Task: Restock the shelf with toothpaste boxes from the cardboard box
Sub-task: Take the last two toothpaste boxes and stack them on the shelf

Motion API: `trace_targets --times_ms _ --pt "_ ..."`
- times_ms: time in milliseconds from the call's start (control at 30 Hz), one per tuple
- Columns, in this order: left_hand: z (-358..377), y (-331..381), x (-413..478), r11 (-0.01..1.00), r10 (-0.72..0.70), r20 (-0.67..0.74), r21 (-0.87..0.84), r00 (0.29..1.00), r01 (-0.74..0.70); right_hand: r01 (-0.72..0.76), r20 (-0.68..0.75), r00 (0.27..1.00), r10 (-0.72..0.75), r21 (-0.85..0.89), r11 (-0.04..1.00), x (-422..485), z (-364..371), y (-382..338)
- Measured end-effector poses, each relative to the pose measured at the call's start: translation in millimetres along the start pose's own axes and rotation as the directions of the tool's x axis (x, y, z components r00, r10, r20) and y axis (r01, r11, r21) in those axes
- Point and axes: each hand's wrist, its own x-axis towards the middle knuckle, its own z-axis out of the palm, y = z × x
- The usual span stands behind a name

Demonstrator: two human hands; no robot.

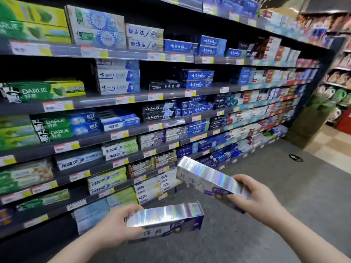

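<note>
Holding first toothpaste box (pixel 167 215) in left grip (pixel 115 223), wrapping round its near end. Clasping second toothpaste box (pixel 205 175) in right grip (pixel 254 194) likewise, tilting far end toward shelf (pixel 95 102). Carrying both in front of lower tiers, apart from stock. Judging cartons light, stiff yet crushable, foil finish probably slippery. Recommending taking hold across long flat faces, nearer middle, pressing gently. Not seeing cardboard box.

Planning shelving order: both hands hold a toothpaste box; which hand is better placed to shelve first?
Probably right: the right hand aims the upper box at the shelf; the left hand holds the lower box sideways.
</note>
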Motion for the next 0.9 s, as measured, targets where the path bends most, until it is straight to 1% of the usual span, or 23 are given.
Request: trace_targets --times_ms 133,267,333,433,533,600,667,800,900 --pt "-12.9 1.9 79.1 0.998 -0.034 0.017 -0.052 0.999 0.035 0.021 -0.003 1.000 -0.021 -0.043 0.999 79.9 -7.7 12.3" --pt "-31.0 6.2 139.9 0.995 -0.034 0.027 -0.091 0.999 0.037 0.055 0.021 0.998 -0.053 -0.115 0.992 153.2 -2.3 21.3" --pt "-37.3 6.6 161.1 0.994 -0.023 0.024 -0.106 0.999 0.026 0.068 0.047 0.997 -0.062 -0.143 0.987 187.0 3.0 28.2" --pt "-41.7 0.9 190.1 0.994 -0.046 -0.018 -0.096 0.999 0.044 0.111 0.118 0.989 -0.093 -0.164 0.980 237.3 13.3 37.9" --pt "-41.2 -6.5 215.8 0.988 -0.098 -0.064 -0.128 0.993 0.089 0.169 0.201 0.970 -0.135 -0.164 0.972 290.7 26.0 52.0" --pt "-37.0 -13.0 231.3 0.978 -0.160 -0.107 -0.154 0.981 0.142 0.198 0.246 0.956 -0.160 -0.140 0.970 325.0 35.6 63.3" --pt "-31.6 -20.6 247.2 0.961 -0.240 -0.140 -0.172 0.961 0.215 0.235 0.298 0.935 -0.191 -0.118 0.965 359.4 45.4 76.5" --pt "-14.6 -27.2 282.1 0.918 -0.384 -0.192 -0.183 0.903 0.352 0.286 0.436 0.872 -0.224 -0.083 0.955 427.2 64.5 105.3" --pt "-0.9 -30.1 312.4 0.895 -0.430 -0.214 -0.226 0.877 0.384 0.313 0.490 0.831 -0.265 -0.015 0.950 468.6 82.3 123.3"
